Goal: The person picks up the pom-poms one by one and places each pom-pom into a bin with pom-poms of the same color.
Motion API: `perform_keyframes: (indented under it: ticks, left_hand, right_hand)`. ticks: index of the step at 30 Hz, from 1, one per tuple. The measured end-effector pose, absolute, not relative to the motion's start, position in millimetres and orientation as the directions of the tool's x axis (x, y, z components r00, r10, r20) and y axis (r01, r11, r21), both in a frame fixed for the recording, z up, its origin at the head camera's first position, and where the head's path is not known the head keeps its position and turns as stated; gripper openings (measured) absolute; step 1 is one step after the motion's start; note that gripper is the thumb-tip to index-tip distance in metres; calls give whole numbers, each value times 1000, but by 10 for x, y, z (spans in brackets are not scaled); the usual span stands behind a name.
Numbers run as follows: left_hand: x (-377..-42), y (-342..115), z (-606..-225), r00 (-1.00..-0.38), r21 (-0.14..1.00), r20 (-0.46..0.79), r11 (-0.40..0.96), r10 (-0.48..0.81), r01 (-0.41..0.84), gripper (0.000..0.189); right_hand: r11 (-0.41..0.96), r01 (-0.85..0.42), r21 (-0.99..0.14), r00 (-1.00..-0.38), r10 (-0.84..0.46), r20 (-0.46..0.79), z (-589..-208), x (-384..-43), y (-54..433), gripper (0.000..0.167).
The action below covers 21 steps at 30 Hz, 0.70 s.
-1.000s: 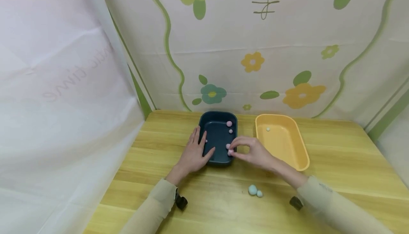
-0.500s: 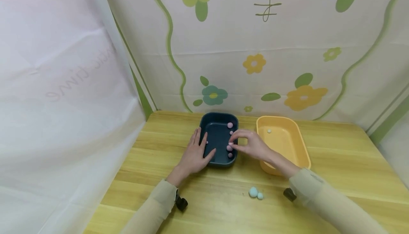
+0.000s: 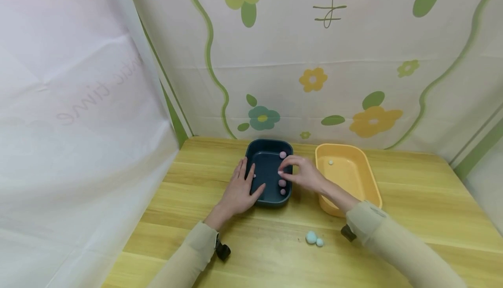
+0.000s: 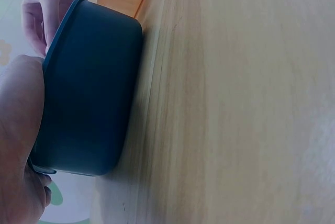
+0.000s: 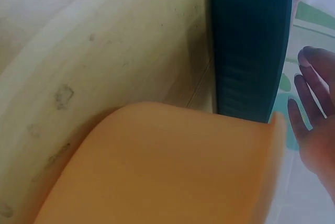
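Note:
In the head view my left hand (image 3: 237,192) lies with spread, straight fingers across the left and near rim of a dark blue tray (image 3: 267,200). Over the tray's right side my right hand (image 3: 304,174) pinches a tiny pale pink ball (image 3: 280,172) between thumb and index finger. A pink ball (image 3: 283,154) sits near the far right corner. Closer to me are a mauve ball (image 3: 282,183) and a smaller mauve ball (image 3: 283,192). A very small pale ball (image 3: 254,175) shows beside my left fingers. The wrist views show the tray's outer wall (image 4: 89,88).
To the right stands a yellow tray (image 3: 349,174) with one small pale ball (image 3: 331,162) inside. Two light blue balls, one larger (image 3: 311,237) and one smaller (image 3: 320,242), touch each other on the wooden table (image 3: 267,253). A flower-patterned cloth (image 3: 275,60) hangs behind.
My right hand has moved away from me along the tray's right side with the tiny ball, uncovering the two nearer mauve balls. A ball farther back is now hidden. My left hand stays put.

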<state>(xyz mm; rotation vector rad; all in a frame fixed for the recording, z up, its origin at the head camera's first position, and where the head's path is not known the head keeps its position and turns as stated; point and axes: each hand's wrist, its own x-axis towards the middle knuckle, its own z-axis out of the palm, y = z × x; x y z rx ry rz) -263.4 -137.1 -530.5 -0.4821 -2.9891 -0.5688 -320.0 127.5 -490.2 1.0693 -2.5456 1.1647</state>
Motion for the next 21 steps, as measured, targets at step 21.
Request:
perform_keyframes:
  ticks: [21]
  left_hand:
    - [-2647, -1372, -5327, -952, 335, 110, 891, 287, 307, 87]
  right_hand:
    - [506, -572, -646, -807, -488, 333, -4950, -3409, 1168, 8]
